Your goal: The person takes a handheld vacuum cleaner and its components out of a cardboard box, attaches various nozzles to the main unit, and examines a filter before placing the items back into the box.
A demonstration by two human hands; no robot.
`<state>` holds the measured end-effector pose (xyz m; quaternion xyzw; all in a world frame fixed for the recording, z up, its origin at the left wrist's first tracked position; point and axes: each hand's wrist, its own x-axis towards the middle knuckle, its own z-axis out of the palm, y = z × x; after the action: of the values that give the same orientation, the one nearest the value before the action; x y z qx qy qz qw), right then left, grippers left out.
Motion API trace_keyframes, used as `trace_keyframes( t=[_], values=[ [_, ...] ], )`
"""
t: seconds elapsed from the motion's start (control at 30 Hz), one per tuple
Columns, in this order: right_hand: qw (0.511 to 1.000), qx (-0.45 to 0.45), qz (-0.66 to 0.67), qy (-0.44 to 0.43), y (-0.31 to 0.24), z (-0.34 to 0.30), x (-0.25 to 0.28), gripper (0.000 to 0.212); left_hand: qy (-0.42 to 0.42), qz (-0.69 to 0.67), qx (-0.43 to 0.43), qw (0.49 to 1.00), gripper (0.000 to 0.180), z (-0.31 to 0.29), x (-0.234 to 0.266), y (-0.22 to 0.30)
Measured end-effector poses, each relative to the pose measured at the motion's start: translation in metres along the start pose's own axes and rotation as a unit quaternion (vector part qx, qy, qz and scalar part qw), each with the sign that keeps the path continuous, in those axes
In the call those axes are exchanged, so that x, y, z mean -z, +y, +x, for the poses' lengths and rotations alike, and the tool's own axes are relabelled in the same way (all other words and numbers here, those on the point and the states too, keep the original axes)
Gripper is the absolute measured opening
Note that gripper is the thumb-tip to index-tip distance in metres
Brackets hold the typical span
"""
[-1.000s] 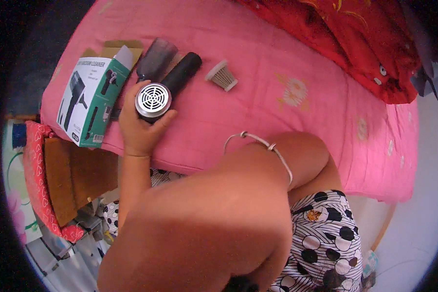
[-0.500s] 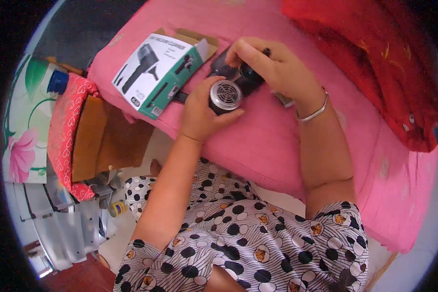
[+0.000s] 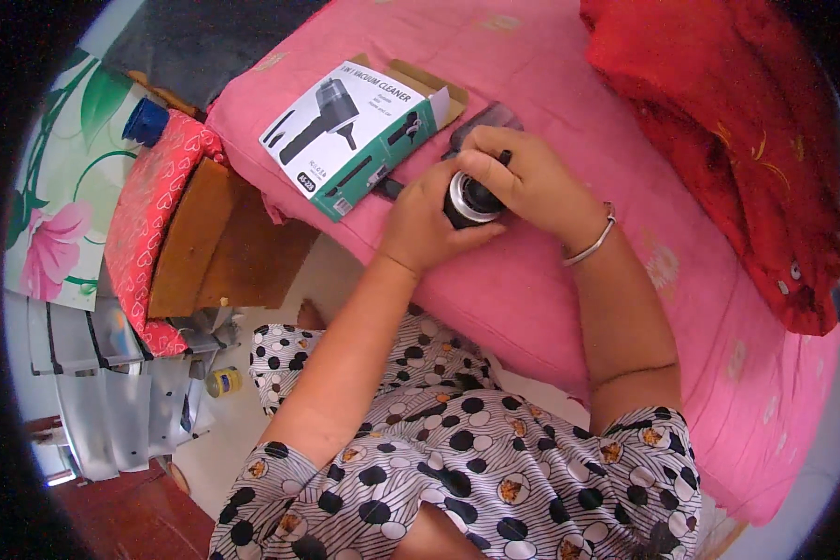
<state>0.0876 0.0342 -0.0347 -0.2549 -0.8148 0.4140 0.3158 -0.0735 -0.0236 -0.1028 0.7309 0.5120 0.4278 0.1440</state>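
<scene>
My left hand [image 3: 423, 222] is wrapped round a dark handheld vacuum cleaner [image 3: 461, 213], its silver-ringed end facing up toward me. Over that end, my right hand [image 3: 539, 185] grips a black nozzle-like attachment [image 3: 482, 196] with a short stub. The attachment sits against the ring; whether it is locked on I cannot tell. Both hands hide most of the cleaner's body. Just beyond them, a dark see-through plastic piece [image 3: 497, 118] lies on the pink bedding. Left of my hands lies an open white and green box [image 3: 334, 121] picturing a vacuum cleaner, with a small black part [image 3: 388, 189] beside it.
Pink bedding [image 3: 663, 373] covers the bed under my hands. A red cloth [image 3: 719, 159] is heaped at the right. To the left stand a brown wooden piece [image 3: 219, 247] edged with red heart-print cloth [image 3: 149, 233], a blue cup-like object [image 3: 146, 121] and a rack [image 3: 103, 401].
The black attachment has come down from beside the cleaner onto its silver end, covering the vent grille. My hands have drawn together. The whole view has shifted slightly.
</scene>
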Motion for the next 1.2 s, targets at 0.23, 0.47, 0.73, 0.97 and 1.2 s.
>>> trace_keyframes(
  t=[0.23, 0.47, 0.73, 0.97, 1.2],
  values=[
    [0.999, -0.022, 0.003, -0.035, -0.001, 0.003, -0.001, 0.023, 0.006, -0.017, -0.014, 1.0, 0.072, -0.003, 0.005, -0.002],
    [0.997, -0.058, 0.059, 0.004, -0.012, 0.007, -0.009, 0.018, -0.006, -0.003, -0.013, 1.0, 0.073, -0.005, 0.018, 0.002],
    [0.994, 0.083, -0.057, -0.041, -0.021, 0.005, 0.003, 0.02, 0.039, -0.038, -0.043, 0.998, 0.076, -0.007, 0.023, -0.004],
    [0.997, 0.0, 0.033, -0.073, -0.032, 0.002, -0.003, 0.025, 0.002, -0.021, -0.002, 1.0, 0.076, -0.016, 0.038, 0.004],
    [0.989, 0.063, -0.124, -0.046, -0.053, 0.004, -0.011, 0.021, 0.01, -0.056, 0.001, 0.998, 0.069, -0.015, 0.041, 0.011]
  ],
)
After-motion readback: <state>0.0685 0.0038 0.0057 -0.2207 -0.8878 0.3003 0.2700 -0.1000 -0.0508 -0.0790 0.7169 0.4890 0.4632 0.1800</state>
